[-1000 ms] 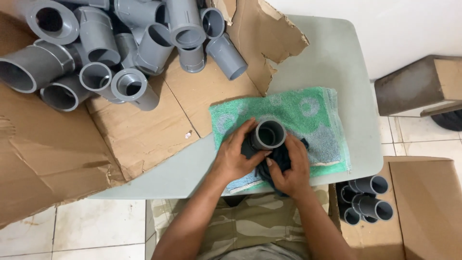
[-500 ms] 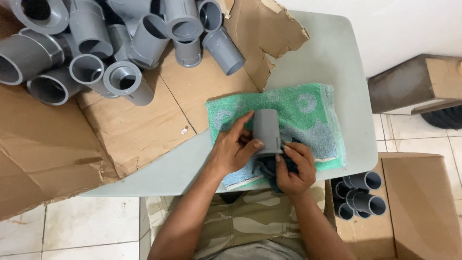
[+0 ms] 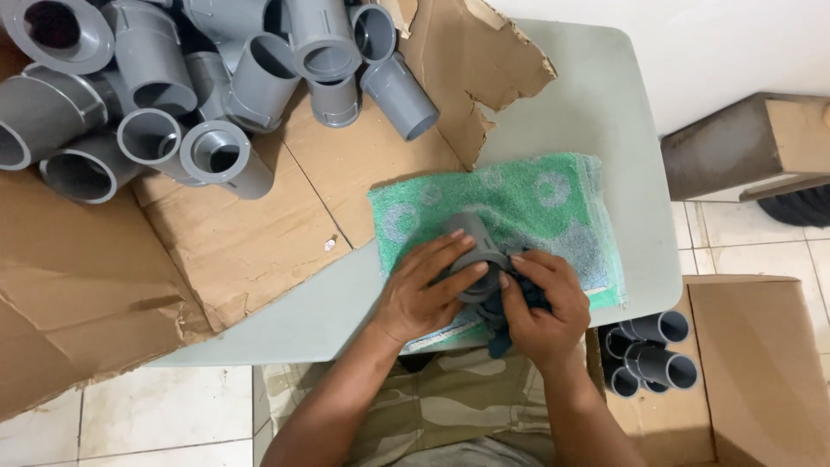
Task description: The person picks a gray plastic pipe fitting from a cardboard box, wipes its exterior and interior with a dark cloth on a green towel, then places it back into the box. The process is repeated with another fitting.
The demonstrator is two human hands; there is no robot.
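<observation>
Gripping grey pipe fitting (image 3: 474,251) over green towel (image 3: 527,195)

Grey pipe fitting (image 3: 477,251), dark blue cloth (image 3: 501,333), green towel (image 3: 527,199) with pale circles, brown cardboard (image 3: 251,233).

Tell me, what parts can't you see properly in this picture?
- Grey pipe fitting, head view: mostly covered by the left hand.
- Dark cloth: largely hidden under the right hand.
- Pile of grey fittings: cut off by the top and left edges.
- Boxed pipes: partly behind the table edge.
</observation>
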